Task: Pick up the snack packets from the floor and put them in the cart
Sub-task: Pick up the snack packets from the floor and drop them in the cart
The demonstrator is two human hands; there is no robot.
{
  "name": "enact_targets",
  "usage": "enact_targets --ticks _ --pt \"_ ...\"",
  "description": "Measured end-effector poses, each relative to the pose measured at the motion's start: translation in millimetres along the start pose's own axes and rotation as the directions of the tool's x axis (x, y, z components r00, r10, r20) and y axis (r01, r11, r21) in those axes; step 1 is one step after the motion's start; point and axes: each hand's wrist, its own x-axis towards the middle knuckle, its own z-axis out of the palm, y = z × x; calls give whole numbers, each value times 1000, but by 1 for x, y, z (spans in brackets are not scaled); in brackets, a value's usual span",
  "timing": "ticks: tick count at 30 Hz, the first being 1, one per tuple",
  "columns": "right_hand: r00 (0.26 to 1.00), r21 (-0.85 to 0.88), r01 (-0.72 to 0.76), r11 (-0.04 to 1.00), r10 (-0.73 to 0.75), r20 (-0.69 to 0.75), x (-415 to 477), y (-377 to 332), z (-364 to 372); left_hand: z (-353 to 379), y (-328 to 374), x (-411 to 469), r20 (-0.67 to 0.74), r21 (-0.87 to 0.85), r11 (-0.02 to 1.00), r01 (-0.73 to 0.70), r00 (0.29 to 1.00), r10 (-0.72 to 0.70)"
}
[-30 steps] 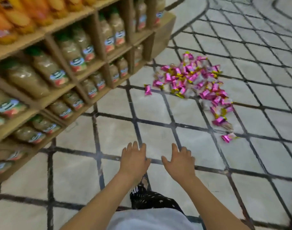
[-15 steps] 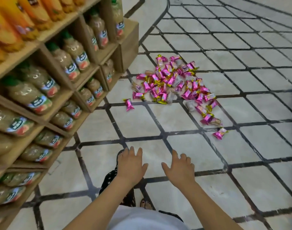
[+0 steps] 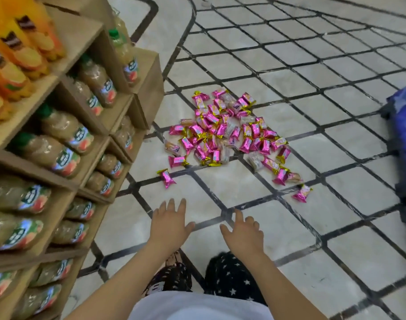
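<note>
Nearest, the left hand and right hand hover palm-down, fingers spread wide and holding nothing. Beyond them, snack packets lie heaped on the tiled floor, beside the bottle shelf.

The single view comes from a camera on the person's head. It looks forward and steeply down on the tiled floor, and the wide lens bends the tile lines toward the edges. The left hand and the right hand are low in the middle, near the camera. The snack packets lie farther ahead, about in the centre. The shelf fills the left side, very near.
</note>
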Motion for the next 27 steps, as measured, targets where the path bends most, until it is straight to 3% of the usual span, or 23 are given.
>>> enact_targets --ticks 7,18,23,27 --pt "993 7 -113 994 113 44 96 34 -52 -28 51 110 55 20 998 -57 997 56" --pt "983 12 -120 993 117 144 309 70 -175 -100 137 294 27 -47 998 43 999 -42" --pt "957 -179 -83 980 129 260 381 88 -198 -98 126 345 63 -107 974 199 979 -193" --pt "932 -170 -167 971 212 293 439 88 -186 -72 105 387 144 -76 958 278 953 -265"
